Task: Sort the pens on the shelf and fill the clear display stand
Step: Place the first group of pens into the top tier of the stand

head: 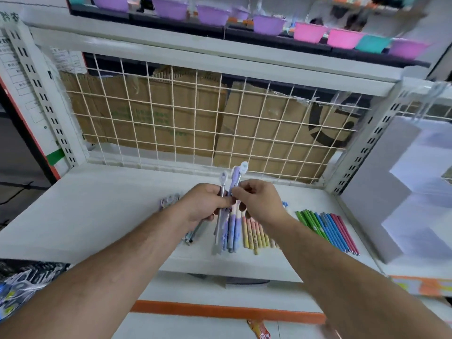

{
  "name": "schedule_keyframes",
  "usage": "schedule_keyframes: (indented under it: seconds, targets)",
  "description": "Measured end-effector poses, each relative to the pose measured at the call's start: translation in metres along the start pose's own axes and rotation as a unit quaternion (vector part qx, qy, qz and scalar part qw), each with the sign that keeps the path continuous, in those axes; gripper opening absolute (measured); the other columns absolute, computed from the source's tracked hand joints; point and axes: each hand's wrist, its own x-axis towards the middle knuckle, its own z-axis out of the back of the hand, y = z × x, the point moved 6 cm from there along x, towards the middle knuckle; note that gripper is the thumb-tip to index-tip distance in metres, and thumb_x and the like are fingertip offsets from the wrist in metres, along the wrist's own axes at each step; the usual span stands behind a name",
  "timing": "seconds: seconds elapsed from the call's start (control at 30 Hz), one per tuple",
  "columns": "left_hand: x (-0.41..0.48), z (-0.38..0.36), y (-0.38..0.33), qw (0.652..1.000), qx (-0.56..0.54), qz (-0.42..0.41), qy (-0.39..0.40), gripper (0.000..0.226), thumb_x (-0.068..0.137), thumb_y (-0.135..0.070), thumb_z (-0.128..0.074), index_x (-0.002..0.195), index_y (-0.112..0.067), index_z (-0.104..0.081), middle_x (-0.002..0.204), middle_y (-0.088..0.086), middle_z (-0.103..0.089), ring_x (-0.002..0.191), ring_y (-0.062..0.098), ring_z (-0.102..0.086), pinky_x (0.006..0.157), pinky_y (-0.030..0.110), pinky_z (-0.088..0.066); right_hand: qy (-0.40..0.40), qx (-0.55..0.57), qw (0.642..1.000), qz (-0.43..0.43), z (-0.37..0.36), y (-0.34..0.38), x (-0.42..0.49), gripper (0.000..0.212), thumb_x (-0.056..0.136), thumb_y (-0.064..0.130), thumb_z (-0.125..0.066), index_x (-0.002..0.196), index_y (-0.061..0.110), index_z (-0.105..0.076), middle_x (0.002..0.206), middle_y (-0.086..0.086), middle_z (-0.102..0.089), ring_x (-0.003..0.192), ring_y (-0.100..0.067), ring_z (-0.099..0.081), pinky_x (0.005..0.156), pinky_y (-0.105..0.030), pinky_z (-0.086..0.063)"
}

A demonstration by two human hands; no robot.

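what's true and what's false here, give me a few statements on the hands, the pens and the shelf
1. The left hand and right hand both hold raised pens above the shelf. True.
2. The green, blue and pink pens lie left of the hands. False: they lie on the shelf to the right of the hands.
3. A wire grid backs the shelf, with cardboard behind it. True.
4. The bowls overhead are all green. False: mostly purple and pink, one teal.
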Motion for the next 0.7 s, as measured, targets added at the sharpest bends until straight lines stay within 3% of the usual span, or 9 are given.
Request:
schedule_keyframes:
  seconds: [0.13, 0.27, 0.4, 0.57, 0.7]
  targets:
    - [-0.003, -0.044, -0.024, 0.999, 0.035, -0.026, 0.026, 0.010, 0.092, -0.017, -0.069, 0.088, -0.008, -0.072, 0.067, -0.004, -0.068, 0.060, 0.008, -0.054, 0.057, 0.025, -0.037, -0.031, -0.002, 0.999, 0.006, 0.046, -0.002, -0.017, 0.011, 0.090, 0.015, -0.071, 0.083, 0.006, -0.070, 0.072, -0.007, -0.071, 0.058, -0.014, -0.056, 0.051, -0.030, -0.045]
    - [-0.010, -0.095, -0.043, 0.996, 0.055, -0.047, 0.050, 0.015, 0.091, -0.022, -0.070, 0.092, -0.008, -0.074, 0.087, 0.011, -0.073, 0.071, 0.015, -0.056, 0.059, 0.028, -0.044, -0.048, -0.008, 0.999, 0.002, 0.099, -0.010, -0.037, 0.013, 0.088, 0.013, -0.071, 0.078, 0.005, -0.069, 0.059, 0.003, -0.066, 0.054, -0.012, -0.051, 0.046, -0.024, -0.044]
    - [-0.020, -0.157, -0.062, 0.992, 0.074, -0.070, 0.068, 0.012, 0.093, -0.016, -0.068, 0.081, -0.016, -0.069, 0.070, -0.002, -0.062, 0.066, 0.011, -0.055, 0.059, 0.028, -0.048, -0.057, 0.002, 0.998, 0.005, 0.156, -0.023, -0.062, 0.015, 0.088, 0.012, -0.071, 0.076, 0.005, -0.065, 0.057, -0.001, -0.059, 0.048, -0.011, -0.047, 0.044, -0.023, -0.040]
    - [-0.034, -0.238, -0.085, 0.990, 0.076, -0.081, 0.087, 0.013, 0.094, -0.008, -0.065, 0.081, -0.009, -0.064, 0.067, 0.002, -0.059, 0.062, 0.016, -0.055, 0.056, 0.027, -0.050, -0.069, -0.001, 0.998, 0.010, 0.231, -0.039, -0.088, 0.018, 0.087, 0.008, -0.070, 0.073, 0.006, -0.058, 0.058, -0.006, -0.054, 0.053, -0.018, -0.045, 0.046, -0.025, -0.038]
    - [-0.043, -0.298, -0.104, 0.990, 0.055, -0.090, 0.090, 0.010, 0.094, -0.009, -0.065, 0.085, -0.007, -0.065, 0.074, 0.007, -0.061, 0.070, 0.022, -0.057, 0.055, 0.026, -0.051, -0.069, -0.018, 0.997, 0.020, 0.292, -0.050, -0.104, 0.023, 0.087, 0.008, -0.069, 0.080, -0.011, -0.059, 0.061, -0.010, -0.053, 0.051, -0.017, -0.044, 0.044, -0.022, -0.037]
